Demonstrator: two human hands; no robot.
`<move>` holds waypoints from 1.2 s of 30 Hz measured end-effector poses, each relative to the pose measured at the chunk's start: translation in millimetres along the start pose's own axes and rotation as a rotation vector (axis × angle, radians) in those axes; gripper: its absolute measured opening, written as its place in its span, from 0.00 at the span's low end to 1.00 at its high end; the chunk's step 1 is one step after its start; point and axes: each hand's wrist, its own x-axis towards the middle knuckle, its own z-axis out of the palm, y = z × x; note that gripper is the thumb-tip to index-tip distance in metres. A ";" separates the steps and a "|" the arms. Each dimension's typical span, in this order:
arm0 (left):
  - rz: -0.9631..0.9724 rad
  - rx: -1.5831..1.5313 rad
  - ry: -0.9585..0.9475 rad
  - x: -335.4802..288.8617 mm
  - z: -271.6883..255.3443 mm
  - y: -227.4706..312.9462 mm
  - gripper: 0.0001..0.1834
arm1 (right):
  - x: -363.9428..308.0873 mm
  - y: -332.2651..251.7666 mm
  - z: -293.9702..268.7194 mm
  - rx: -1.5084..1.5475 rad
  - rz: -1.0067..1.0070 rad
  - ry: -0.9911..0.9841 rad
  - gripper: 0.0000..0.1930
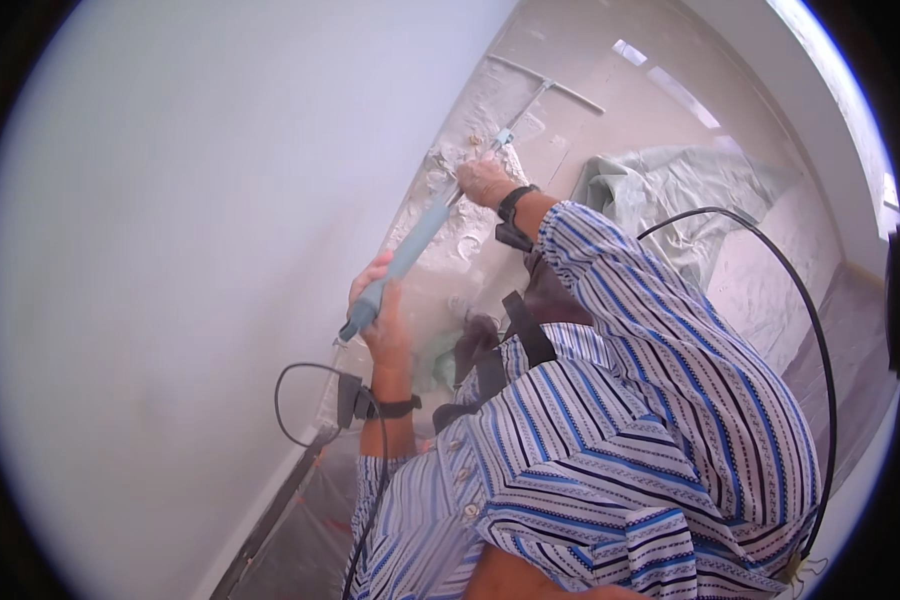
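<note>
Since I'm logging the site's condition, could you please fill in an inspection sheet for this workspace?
Surface: pale floor, with lumpy whitish residue along one side.
Job's things: blue-grey tube-shaped tool, held at a slant.
Clutter: crumpled greenish sheet on the floor.
Hands: left hand around the tool's nearer part; right hand gripping farther along.
Cables: black cable arching at right; thin dark cable looping at left.
Surroundings: white wall at left.

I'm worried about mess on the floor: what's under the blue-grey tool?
Lumpy white material on the floor shows beneath the blue-grey tool, beside the wall. Whatever the tool, left hand and right hand directly cover cannot be seen.
</note>
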 end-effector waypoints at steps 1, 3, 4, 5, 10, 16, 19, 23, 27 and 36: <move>-0.018 -0.013 0.042 -4.1 2.8 3.2 0.08 | -3.1 0.8 -0.4 0.001 0.010 0.007 0.06; -0.032 0.007 0.024 -11.7 13.2 6.1 0.08 | -11.9 13.2 12.2 -0.005 0.029 0.014 0.07; -0.040 0.031 0.030 -16.7 17.5 4.7 0.08 | -17.2 21.0 18.9 -0.001 0.033 0.015 0.07; -0.044 0.033 0.024 -21.2 21.6 1.6 0.08 | -23.1 29.7 26.3 -0.016 -0.004 0.090 0.07; -0.069 0.125 -0.067 -55.8 14.6 -26.7 0.11 | -65.5 35.0 44.6 0.081 0.017 0.016 0.07; 0.020 0.026 0.170 -180.8 -30.8 -53.0 0.12 | -97.7 -14.0 116.3 0.029 -0.198 -0.092 0.07; 0.156 0.050 0.329 -261.7 -62.8 -58.3 0.12 | -114.3 -66.8 165.6 -0.190 -0.529 -0.023 0.06; 0.322 -0.011 0.617 -345.9 -73.3 -46.0 0.11 | -150.6 -139.8 178.3 -0.365 -0.846 -0.138 0.07; 0.330 0.184 0.642 -417.7 -87.6 -8.7 0.12 | -195.1 -204.6 180.9 -0.469 -0.891 -0.288 0.08; 0.334 0.263 0.606 -394.9 -52.6 16.8 0.18 | -179.1 -185.2 90.7 -0.457 -0.974 -0.308 0.07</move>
